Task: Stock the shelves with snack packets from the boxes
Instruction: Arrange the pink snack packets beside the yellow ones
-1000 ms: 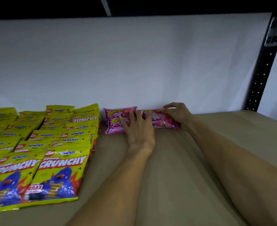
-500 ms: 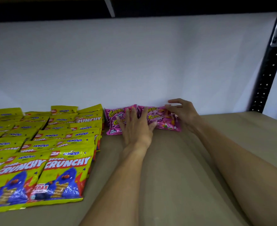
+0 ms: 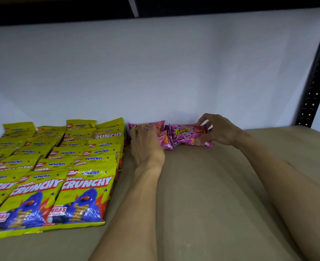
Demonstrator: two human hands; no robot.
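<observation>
Our right hand (image 3: pixel 218 129) pinches the right pink packet (image 3: pixel 188 135) at the back of the shelf (image 3: pixel 211 185). Our left hand (image 3: pixel 146 142) lies flat on the left pink packet (image 3: pixel 148 127). If we push hard, they could slide crooked or bump the yellow packets (image 3: pixel 80 185).
</observation>
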